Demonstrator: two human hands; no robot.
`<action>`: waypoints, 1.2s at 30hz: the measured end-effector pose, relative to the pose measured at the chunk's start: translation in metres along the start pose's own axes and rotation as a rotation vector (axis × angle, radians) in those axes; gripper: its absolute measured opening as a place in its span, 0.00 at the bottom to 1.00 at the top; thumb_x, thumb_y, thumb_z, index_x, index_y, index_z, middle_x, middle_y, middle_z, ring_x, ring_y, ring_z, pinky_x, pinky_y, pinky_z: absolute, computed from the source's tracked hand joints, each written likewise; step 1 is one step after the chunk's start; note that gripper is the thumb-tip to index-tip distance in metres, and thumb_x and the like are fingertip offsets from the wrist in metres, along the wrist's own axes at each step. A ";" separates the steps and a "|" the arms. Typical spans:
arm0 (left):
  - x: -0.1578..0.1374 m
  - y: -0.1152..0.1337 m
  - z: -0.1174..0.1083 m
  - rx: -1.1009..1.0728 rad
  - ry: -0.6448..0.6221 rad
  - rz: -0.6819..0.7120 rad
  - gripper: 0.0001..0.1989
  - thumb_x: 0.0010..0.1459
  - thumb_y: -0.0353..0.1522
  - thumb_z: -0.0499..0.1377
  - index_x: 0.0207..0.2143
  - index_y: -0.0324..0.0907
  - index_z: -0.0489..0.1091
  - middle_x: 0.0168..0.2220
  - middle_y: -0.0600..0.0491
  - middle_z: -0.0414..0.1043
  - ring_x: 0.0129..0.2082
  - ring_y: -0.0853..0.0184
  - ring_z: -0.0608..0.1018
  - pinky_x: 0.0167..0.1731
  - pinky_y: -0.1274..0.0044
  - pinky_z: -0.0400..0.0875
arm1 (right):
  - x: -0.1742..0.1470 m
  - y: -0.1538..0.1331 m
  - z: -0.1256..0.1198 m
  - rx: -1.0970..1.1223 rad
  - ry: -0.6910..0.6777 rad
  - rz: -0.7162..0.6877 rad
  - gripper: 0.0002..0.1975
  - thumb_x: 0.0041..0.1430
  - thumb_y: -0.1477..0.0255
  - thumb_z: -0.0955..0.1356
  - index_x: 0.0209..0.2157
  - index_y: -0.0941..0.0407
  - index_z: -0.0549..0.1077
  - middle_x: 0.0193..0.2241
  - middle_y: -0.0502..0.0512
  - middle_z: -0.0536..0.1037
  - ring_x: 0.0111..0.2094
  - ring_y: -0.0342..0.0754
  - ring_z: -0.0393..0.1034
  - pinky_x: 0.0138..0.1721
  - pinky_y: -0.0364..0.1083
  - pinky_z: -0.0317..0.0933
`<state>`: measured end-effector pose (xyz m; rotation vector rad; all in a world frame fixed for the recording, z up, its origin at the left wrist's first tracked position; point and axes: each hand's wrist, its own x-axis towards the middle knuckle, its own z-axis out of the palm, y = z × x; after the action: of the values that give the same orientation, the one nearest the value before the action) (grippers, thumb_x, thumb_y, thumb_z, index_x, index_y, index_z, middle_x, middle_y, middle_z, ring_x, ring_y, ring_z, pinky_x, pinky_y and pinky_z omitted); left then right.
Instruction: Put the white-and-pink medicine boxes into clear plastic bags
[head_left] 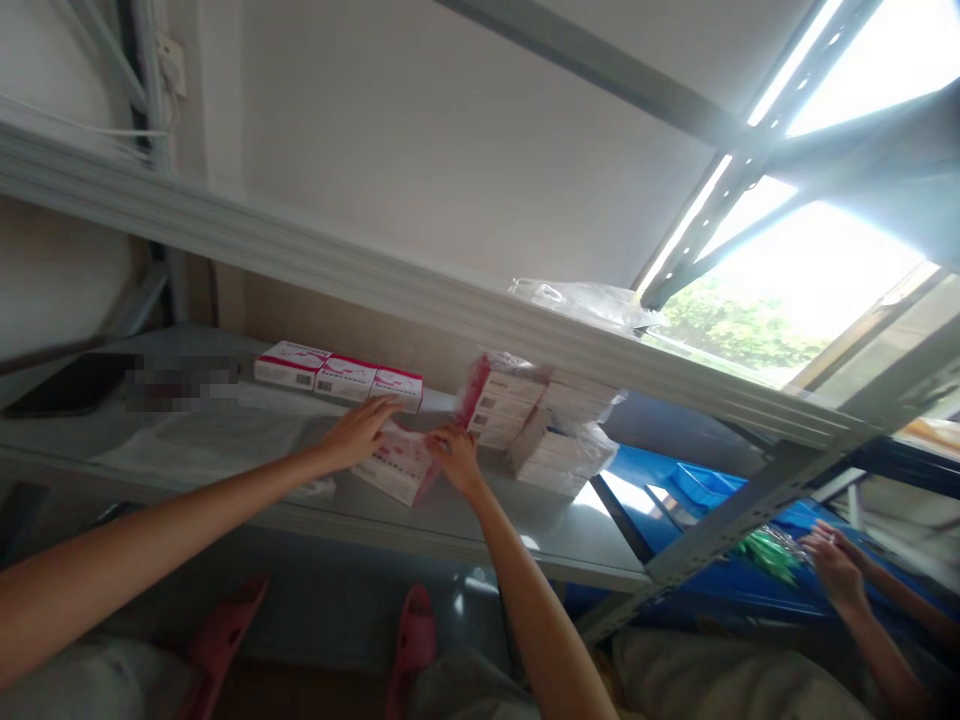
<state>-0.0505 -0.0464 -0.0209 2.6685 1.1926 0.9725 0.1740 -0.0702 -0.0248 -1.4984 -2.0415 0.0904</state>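
A white and pink carton in a clear plastic bag [396, 466] lies on the grey shelf in front of me. My left hand [361, 432] rests along its left top edge, with fingers stretched out toward the cartons behind. At the right end, the fingers of my right hand [454, 456] are pinched on the plastic of the bag. Behind my hands stand white and pink cartons [345, 378] in a short row. To the right, plastic-wrapped stacks of cartons [504, 402] stand close to my right hand.
Flat clear plastic bags [202, 440] and a dark tablet-like object [75, 384] lie to the left. A metal beam [360, 270] crosses above my hands. At the right, another person's hands [832, 565] work over a blue bin [697, 485] with green items [769, 553].
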 end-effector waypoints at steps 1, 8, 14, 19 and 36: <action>-0.002 -0.003 -0.001 -0.016 -0.015 -0.014 0.28 0.48 0.20 0.52 0.54 0.39 0.66 0.59 0.45 0.64 0.59 0.60 0.65 0.58 0.68 0.58 | -0.002 0.006 0.004 0.077 0.027 0.047 0.09 0.59 0.69 0.66 0.35 0.52 0.79 0.36 0.52 0.78 0.43 0.49 0.69 0.48 0.48 0.57; -0.005 -0.007 -0.009 -0.146 -0.068 -0.179 0.09 0.52 0.27 0.54 0.34 0.41 0.73 0.37 0.49 0.77 0.41 0.61 0.77 0.43 0.73 0.67 | -0.008 -0.002 0.013 0.277 0.132 0.074 0.09 0.56 0.68 0.67 0.38 0.54 0.75 0.39 0.53 0.78 0.44 0.49 0.70 0.49 0.49 0.58; -0.010 0.004 -0.014 -0.172 0.015 -0.160 0.06 0.52 0.29 0.52 0.31 0.41 0.68 0.33 0.51 0.74 0.38 0.63 0.76 0.41 0.73 0.66 | -0.006 -0.032 -0.002 0.078 0.041 0.029 0.07 0.57 0.74 0.67 0.37 0.52 0.76 0.37 0.49 0.80 0.42 0.46 0.72 0.52 0.48 0.56; -0.019 0.008 -0.022 -0.124 0.056 -0.145 0.07 0.52 0.34 0.57 0.34 0.41 0.69 0.36 0.50 0.75 0.40 0.61 0.75 0.45 0.69 0.64 | -0.009 -0.017 0.000 0.171 0.185 0.126 0.08 0.57 0.68 0.66 0.35 0.56 0.75 0.34 0.51 0.79 0.39 0.47 0.72 0.46 0.46 0.59; -0.034 -0.010 -0.075 -0.535 0.290 -0.237 0.17 0.54 0.43 0.59 0.42 0.42 0.67 0.38 0.52 0.70 0.41 0.63 0.73 0.44 0.71 0.67 | -0.066 -0.038 -0.048 0.151 0.473 0.010 0.14 0.65 0.66 0.57 0.35 0.56 0.69 0.35 0.58 0.74 0.41 0.50 0.68 0.47 0.49 0.60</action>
<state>-0.1170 -0.0770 0.0176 1.9781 1.0646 1.4262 0.1776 -0.1564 0.0013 -1.2904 -1.6118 -0.0968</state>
